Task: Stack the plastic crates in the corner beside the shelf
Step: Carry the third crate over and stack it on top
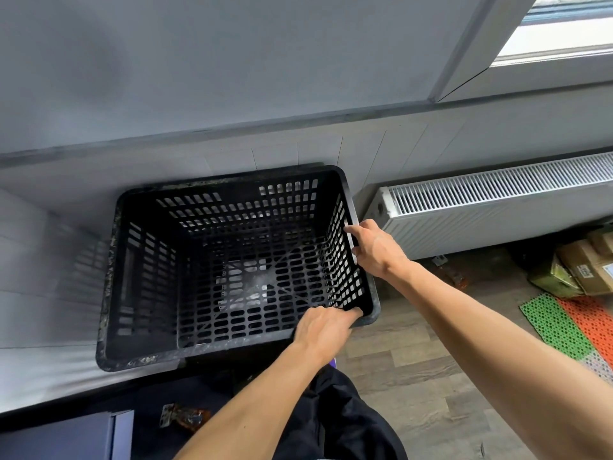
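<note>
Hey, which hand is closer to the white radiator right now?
Right. The right hand grips the black crate's right rim, just left of the radiator. The left hand holds the crate's near right corner, farther from it.

Both forearms bare to the frame edge, no sleeves, no watch, no rings or gloves on left hand (pixel 323 327) or right hand (pixel 374 250). Nails short. Lower body in black trousers (pixel 341 423), loose, creased fabric; a purple bit shows at the top edge, unclear what.
</note>
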Action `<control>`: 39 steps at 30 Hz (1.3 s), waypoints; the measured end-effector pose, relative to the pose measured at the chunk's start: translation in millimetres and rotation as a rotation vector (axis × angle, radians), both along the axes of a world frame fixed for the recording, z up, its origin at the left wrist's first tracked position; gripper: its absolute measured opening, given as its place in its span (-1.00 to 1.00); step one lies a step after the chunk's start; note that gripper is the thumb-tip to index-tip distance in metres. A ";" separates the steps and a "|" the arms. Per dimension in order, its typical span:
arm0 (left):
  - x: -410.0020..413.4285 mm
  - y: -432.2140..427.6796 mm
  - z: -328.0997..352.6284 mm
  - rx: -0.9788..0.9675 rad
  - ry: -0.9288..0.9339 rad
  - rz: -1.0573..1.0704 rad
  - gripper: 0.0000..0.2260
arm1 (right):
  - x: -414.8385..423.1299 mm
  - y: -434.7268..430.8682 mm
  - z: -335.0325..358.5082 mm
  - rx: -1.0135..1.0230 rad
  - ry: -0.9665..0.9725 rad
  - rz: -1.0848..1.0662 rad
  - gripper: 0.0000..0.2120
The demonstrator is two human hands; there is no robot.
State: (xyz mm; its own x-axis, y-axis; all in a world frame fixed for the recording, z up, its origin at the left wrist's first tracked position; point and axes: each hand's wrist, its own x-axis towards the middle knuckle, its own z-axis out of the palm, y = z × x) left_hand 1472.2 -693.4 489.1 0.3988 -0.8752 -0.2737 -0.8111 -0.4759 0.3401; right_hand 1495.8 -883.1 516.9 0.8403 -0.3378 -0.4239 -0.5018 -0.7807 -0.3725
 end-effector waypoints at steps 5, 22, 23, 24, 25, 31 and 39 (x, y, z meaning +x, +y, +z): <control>1.3 -0.9 -3.4 -0.020 -0.037 -0.002 -0.62 | 3.3 -0.3 -1.4 -0.002 0.010 -0.014 -0.44; 6.2 -2.3 -14.6 -0.079 -0.081 -0.026 -0.76 | -16.2 13.3 8.1 0.139 -0.182 -0.073 -0.33; 8.0 -3.0 -17.0 -0.077 -0.077 -0.024 -0.78 | -18.2 17.0 13.5 0.174 -0.207 -0.071 -0.33; 8.1 -3.5 -19.1 -0.077 -0.073 -0.019 -0.79 | -21.1 21.1 18.4 0.207 -0.233 -0.067 -0.32; 8.2 -3.7 -21.2 -0.083 -0.067 -0.012 -0.81 | -24.3 24.6 21.4 0.234 -0.252 -0.062 -0.30; 7.8 -5.4 -21.1 -0.060 -0.029 0.022 -0.75 | -45.0 20.6 19.8 0.184 -0.105 -0.029 -0.32; -7.5 6.6 -9.0 0.051 -0.130 0.154 -0.80 | -81.3 20.3 6.1 0.106 -0.077 0.151 -0.33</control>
State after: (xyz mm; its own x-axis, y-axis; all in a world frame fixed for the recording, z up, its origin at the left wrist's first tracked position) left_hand 1464.7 -686.8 480.1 0.5620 -0.7872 -0.2541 -0.7625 -0.6121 0.2097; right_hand 1414.5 -862.8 523.0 0.9092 -0.1622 -0.3834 -0.3490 -0.7992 -0.4894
